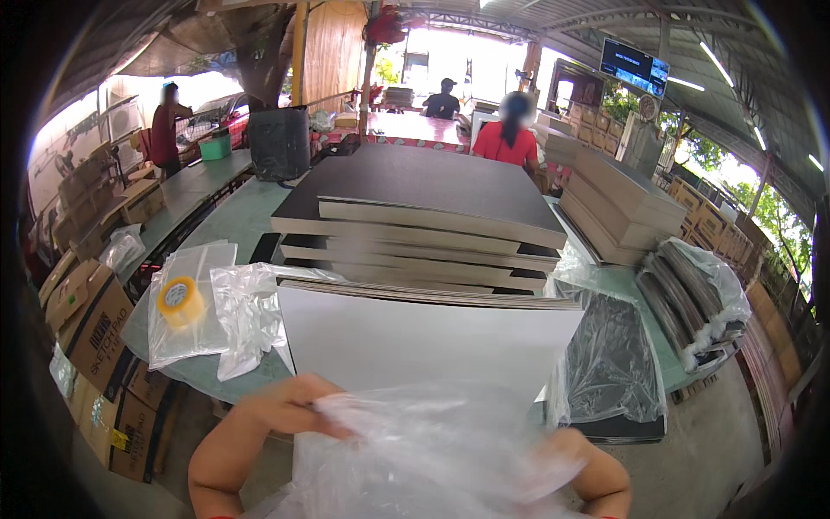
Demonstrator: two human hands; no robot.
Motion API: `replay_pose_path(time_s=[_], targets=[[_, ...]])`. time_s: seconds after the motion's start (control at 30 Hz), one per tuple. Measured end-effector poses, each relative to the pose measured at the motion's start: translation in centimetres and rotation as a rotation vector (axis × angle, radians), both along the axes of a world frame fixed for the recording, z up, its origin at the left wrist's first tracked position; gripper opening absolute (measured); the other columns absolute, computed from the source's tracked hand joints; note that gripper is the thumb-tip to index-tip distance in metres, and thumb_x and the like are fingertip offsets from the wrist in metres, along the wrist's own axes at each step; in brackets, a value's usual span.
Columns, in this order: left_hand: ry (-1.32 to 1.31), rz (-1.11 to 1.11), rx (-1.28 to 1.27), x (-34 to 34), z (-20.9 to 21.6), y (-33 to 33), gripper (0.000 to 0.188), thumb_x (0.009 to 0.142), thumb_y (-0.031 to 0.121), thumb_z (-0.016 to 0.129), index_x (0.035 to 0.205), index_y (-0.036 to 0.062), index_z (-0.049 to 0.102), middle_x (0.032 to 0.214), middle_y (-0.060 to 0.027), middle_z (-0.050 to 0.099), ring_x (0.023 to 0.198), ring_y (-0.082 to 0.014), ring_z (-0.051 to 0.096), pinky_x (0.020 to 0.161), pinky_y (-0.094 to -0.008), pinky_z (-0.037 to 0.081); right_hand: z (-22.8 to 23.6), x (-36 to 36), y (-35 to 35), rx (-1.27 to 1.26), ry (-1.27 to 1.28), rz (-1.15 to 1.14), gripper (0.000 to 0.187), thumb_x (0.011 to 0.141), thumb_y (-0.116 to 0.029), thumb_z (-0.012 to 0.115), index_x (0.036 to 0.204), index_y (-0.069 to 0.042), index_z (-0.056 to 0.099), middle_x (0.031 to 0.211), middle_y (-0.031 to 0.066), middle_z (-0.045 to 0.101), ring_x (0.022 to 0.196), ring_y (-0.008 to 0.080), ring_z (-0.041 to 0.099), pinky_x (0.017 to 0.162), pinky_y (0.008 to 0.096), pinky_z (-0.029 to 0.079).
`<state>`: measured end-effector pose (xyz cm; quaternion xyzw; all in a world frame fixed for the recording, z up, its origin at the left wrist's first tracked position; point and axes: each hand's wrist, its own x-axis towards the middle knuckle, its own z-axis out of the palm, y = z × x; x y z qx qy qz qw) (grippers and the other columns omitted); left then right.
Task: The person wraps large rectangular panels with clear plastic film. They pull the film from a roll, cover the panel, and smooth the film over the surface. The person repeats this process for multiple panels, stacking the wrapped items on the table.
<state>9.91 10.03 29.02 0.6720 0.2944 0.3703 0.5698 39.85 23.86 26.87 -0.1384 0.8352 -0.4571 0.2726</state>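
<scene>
A crumpled clear plastic bag (pixel 415 454) spreads between my hands, close to me at the lower middle. My left hand (pixel 298 404) is closed on its upper left edge. On the other side, my right hand (pixel 553 463) is blurred and partly covered by the film, closed around the plastic. Just beyond the bag, a stack of boards with a white face (pixel 424 342) leans tilted toward me; the bag hides its lower part. Behind it rises a pile of thick black-topped pads (pixel 432 190) with pale edges.
Left on the green table (pixel 203 381) lies a yellow tape roll (pixel 180 301) upon flat plastic bags (pixel 212 259). To the right are a bagged black pad (pixel 609 359), wrapped pads (pixel 692 298) and stacked boards (pixel 618 203). Cartons (pixel 99 333) stand at left. Several people work farther back.
</scene>
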Motion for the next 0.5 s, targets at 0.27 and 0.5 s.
replay_pose_path(time_s=[0.27,0.5], targets=[[1.390,0.324,0.123,1.9,-6.5,-4.6,0.018,0.073,0.010,0.047,0.088,0.0005,0.048,0.071,-0.0153,0.055,0.064,-0.0306,0.056,0.060,-0.0403,0.046,6.9,4.0,1.4,0.498,0.056,-0.361,0.036,0.078,-0.020,0.048,0.106,0.001,0.050,0.106,0.0190,0.051,0.097,0.0271,0.051,0.087,0.0330,0.038],[1.290,0.106,0.626,6.8,-1.5,-5.0,0.017,0.068,0.012,0.051,0.081,0.0023,0.056,0.079,-0.0159,0.058,0.073,-0.0301,0.057,0.059,-0.0422,0.046,0.7,6.0,5.2,1.220,0.206,-0.179,0.019,0.079,-0.019,0.043,0.086,-0.005,0.053,0.084,0.0095,0.054,0.083,0.0245,0.053,0.070,0.0375,0.043]])
